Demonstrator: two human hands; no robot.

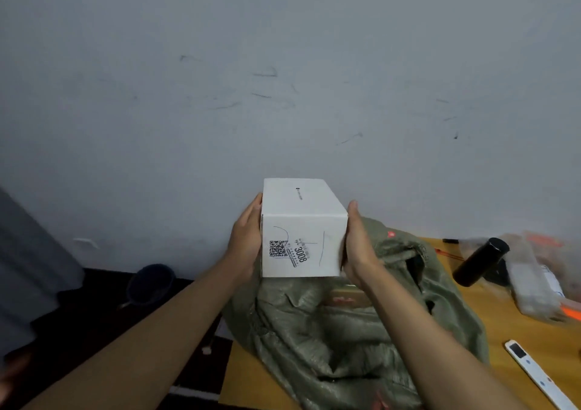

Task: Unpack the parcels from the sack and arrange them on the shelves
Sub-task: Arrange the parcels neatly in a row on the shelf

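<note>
A white cardboard parcel [301, 230] with a QR code and the number 3008 on its near face is lifted above the sack, in front of the grey wall. My left hand [246, 241] presses flat against its left side. My right hand [358, 246] holds its right side, thumb up along the edge and fingers under the far side. The green woven sack [345, 331] lies crumpled and open on the wooden table [515, 328] below the parcel. No shelves are in view.
On the table to the right lie a black cylinder [481, 261], clear plastic packets [531, 283] with orange parts, and a white remote-like bar [534, 372]. A dark round object [151, 283] sits on the dark floor at left. A grey shape [28, 261] stands at far left.
</note>
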